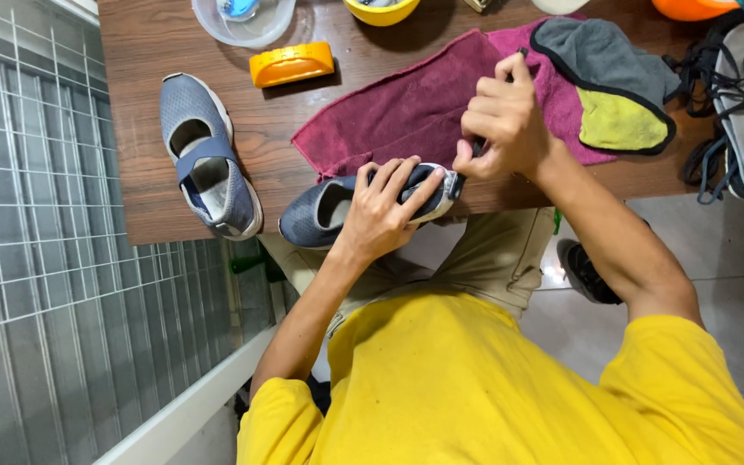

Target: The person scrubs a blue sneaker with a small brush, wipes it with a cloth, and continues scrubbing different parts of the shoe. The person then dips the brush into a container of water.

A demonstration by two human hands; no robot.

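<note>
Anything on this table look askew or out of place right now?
Mostly the maroon towel: rumpled and skewed across the table. The held grey shoe overhangs the table's edge, gripped by the left hand. No spills visible.

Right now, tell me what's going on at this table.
A person in a yellow shirt holds a grey shoe at the table's near edge with the left hand. The right hand is closed just above the shoe's toe, on something too small to tell. A second grey shoe lies to the left, a dark red towel behind.
</note>
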